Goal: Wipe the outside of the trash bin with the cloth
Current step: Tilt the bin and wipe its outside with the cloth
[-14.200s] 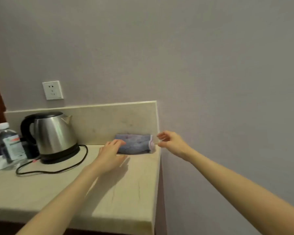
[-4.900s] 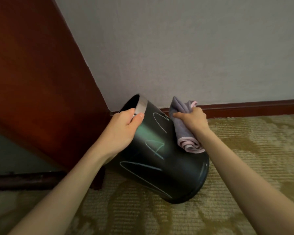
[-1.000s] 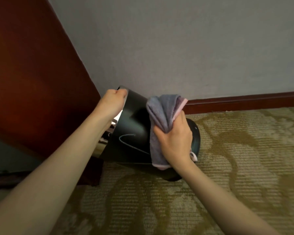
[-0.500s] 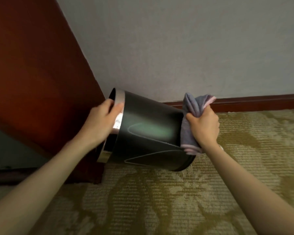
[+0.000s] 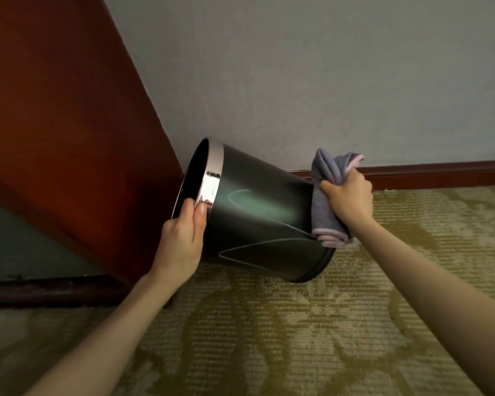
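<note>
The black trash bin (image 5: 257,215) with a shiny metal rim is tipped on its side above the carpet, its mouth facing left. Thin pale scribble lines show on its side. My left hand (image 5: 180,238) grips the rim at the mouth's lower edge. My right hand (image 5: 347,197) is closed around a bunched grey cloth (image 5: 327,195) with pink edging and presses it against the bin's bottom end on the right. The underside of the bin is hidden.
A reddish-brown wooden panel (image 5: 63,130) stands close on the left, touching or nearly touching the bin's mouth. A grey wall with a dark red baseboard (image 5: 440,172) runs behind. Patterned yellow-green carpet (image 5: 269,338) covers the floor.
Over the last second my right hand slid the cloth from the bin's side to its bottom end. My left hand shifted from the top of the rim to its lower edge.
</note>
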A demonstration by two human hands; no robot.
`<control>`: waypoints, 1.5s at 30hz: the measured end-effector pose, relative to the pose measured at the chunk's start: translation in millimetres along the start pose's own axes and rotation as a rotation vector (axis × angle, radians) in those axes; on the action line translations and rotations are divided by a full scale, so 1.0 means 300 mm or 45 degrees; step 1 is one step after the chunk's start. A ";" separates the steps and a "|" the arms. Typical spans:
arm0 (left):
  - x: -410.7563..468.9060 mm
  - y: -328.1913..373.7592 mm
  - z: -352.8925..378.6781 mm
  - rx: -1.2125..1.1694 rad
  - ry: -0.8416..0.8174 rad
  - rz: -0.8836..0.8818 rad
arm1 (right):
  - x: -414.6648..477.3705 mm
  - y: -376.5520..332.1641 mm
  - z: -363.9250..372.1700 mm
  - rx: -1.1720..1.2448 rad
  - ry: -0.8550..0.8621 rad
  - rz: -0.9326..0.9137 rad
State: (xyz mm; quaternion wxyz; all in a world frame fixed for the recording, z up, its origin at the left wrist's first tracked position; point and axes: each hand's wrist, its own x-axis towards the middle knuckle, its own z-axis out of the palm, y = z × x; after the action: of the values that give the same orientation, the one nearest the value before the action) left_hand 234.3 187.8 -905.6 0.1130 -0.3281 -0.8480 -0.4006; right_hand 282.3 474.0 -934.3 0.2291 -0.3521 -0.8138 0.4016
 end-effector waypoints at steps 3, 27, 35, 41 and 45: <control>0.026 0.033 -0.006 0.008 -0.017 -0.003 | 0.025 0.005 -0.013 -0.036 -0.060 0.011; 0.112 0.085 -0.043 0.254 -0.061 -0.289 | 0.022 -0.014 0.004 -0.278 -0.248 -0.040; 0.150 0.096 -0.026 0.392 -0.012 -0.291 | -0.101 -0.024 -0.008 -0.212 0.001 -0.108; 0.199 0.130 -0.013 0.395 -0.037 -0.299 | -0.282 -0.026 -0.002 -0.016 0.221 -0.020; 0.224 0.139 -0.006 0.403 -0.033 -0.311 | -0.400 -0.031 0.030 0.120 0.236 -0.002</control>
State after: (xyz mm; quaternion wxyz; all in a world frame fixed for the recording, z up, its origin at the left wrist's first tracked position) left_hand 210.0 237.1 -848.6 0.1027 -0.2062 -0.9352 -0.2689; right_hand 350.4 374.9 -942.5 0.3202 -0.3759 -0.7695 0.4050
